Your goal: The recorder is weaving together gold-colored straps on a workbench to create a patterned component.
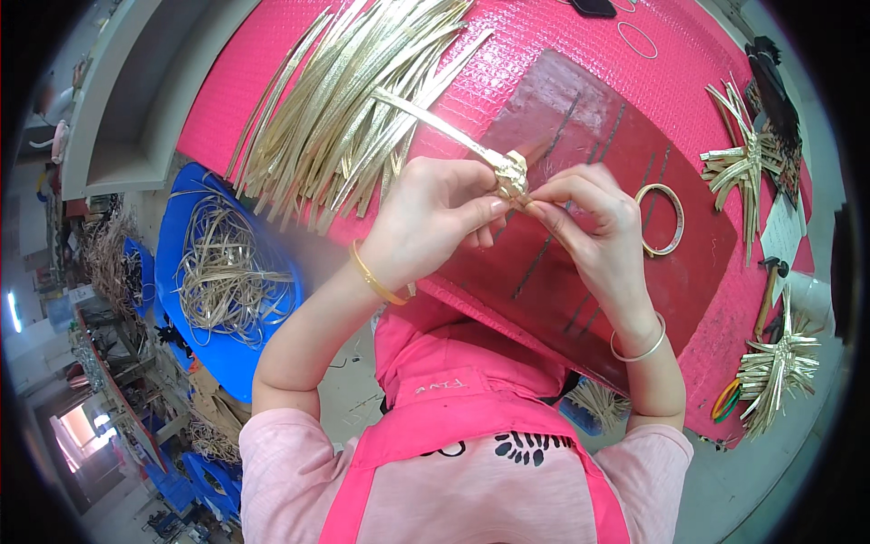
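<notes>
Nearest us is our pink apron (462, 426) over a pale pink shirt (435, 503). We wear a gold bangle (373, 276) on one wrist and a silver bangle (642, 349) on the other. Our left hand (444, 213) pinches a gold piece (512, 177) between thumb and fingers; our right hand (589, 218) nips its lower end in the fingertips, a detail too small for us to make out. We hold the piece up over the left part of a red mat (693, 281), and one long strip (430, 115) runs from it up and left across the strip pile (326, 118). A tape roll (680, 218) lies on the mat, just right of our right hand. To our left, a blue bin (237, 367) holds tangled strips (222, 272). The pile lies on a pink cover (535, 27). Toward the right rim we see a hammer (767, 295) between two woven bundles, a lower one (781, 367) and an upper one (745, 159).
</notes>
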{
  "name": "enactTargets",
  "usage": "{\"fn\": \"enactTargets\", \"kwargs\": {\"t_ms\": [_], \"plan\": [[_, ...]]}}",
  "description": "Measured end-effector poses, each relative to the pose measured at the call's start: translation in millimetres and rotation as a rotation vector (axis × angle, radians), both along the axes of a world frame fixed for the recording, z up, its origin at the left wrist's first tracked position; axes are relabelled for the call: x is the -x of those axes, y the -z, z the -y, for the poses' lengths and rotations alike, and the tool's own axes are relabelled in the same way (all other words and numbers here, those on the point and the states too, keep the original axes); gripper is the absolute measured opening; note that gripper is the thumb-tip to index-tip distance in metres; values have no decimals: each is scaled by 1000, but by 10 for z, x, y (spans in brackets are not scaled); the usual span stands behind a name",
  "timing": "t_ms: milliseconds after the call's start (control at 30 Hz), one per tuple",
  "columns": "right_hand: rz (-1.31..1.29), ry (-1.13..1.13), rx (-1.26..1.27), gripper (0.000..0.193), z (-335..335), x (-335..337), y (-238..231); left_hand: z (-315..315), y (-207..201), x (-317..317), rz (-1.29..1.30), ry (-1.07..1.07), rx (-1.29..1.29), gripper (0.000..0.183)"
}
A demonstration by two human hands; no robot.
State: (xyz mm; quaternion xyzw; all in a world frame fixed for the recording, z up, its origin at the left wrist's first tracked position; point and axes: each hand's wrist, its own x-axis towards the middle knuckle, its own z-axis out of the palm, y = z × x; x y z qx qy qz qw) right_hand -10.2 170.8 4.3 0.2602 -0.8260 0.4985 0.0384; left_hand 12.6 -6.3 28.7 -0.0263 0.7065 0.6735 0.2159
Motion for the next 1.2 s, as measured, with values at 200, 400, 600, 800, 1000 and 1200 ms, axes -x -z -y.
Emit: {"fn": "enactTargets", "kwargs": {"t_ms": [200,400,600,800,1000,1200], "plan": [[-234,17,-1,9,42,-68,-34,70,55,50,219,53,-417,15],[300,83,323,9,134,-251,-12,-138,97,-35,-98,-194,-349,13],[104,122,150,8,175,-210,69,34,74,-79,-202,-63,31,16],[-322,181,-5,11,218,-184,65,11,-92,-52,-58,-154,-106,21],[-146,220,109,8,255,-255,47,-11,219,-52,190,-191,-493,19],[283,151,195,9,146,-238,-23,-25,239,-7,-14,-135,-264,19]]}}
